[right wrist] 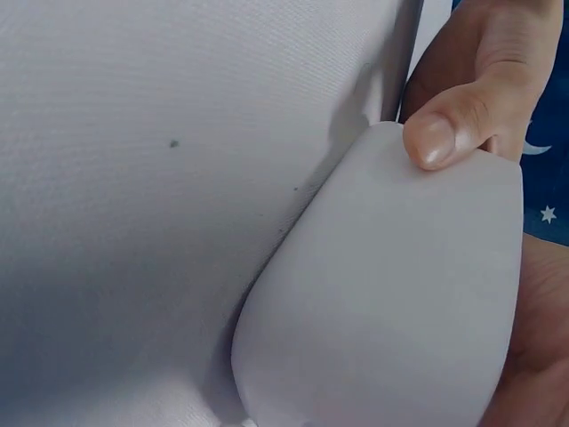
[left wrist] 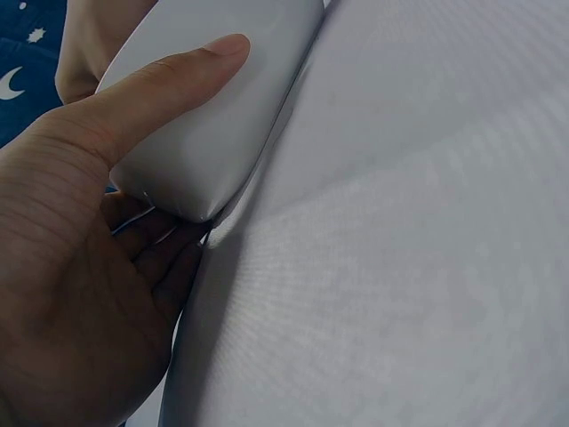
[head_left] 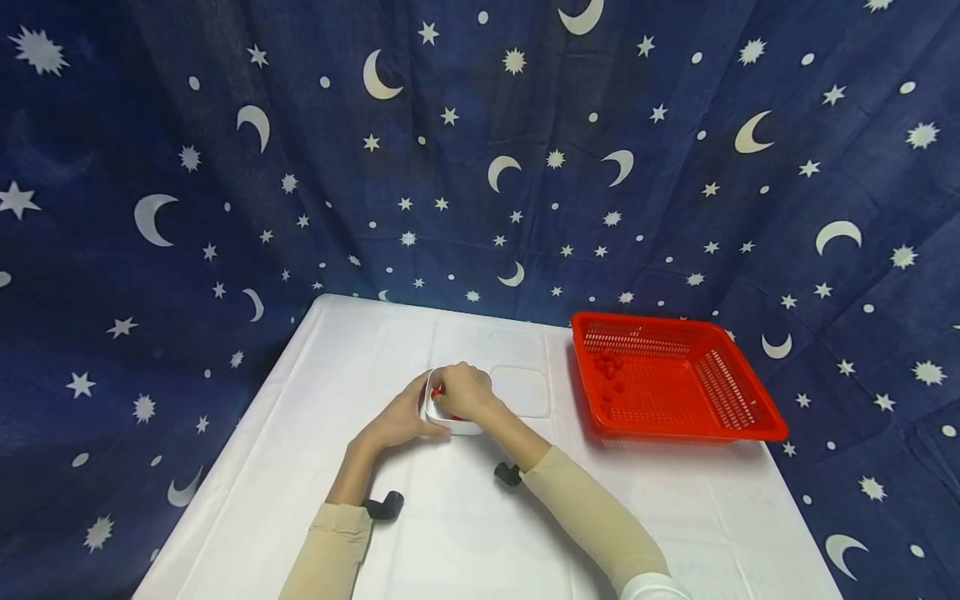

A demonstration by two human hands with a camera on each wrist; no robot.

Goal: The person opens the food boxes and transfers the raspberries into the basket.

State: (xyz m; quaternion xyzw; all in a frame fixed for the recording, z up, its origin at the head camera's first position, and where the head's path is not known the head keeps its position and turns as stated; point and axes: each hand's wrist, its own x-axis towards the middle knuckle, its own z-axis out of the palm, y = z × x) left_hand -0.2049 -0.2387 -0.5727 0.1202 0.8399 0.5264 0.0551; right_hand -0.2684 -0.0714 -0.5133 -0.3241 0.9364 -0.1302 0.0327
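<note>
A white plastic container (head_left: 467,427) stands on the table with its top uncovered. My left hand (head_left: 405,415) grips its left end; in the left wrist view the thumb (left wrist: 178,84) lies along the near wall (left wrist: 222,133), and the fingers curve under and behind the corner. From above, my right hand (head_left: 465,392) reaches into the container with bent fingers. Small red pieces (head_left: 437,392) show beside its fingertips. Whether the fingertips pinch one is hidden by the hand and, in the right wrist view, by the container wall (right wrist: 382,294).
Right of the container lies a flat, translucent white lid (head_left: 520,392). Farther right is a red plastic basket (head_left: 667,433) with several small red pieces (head_left: 609,364) at its left side. A white cloth (head_left: 465,517) covers the table, and a dark blue star-patterned curtain (head_left: 450,192) hangs behind.
</note>
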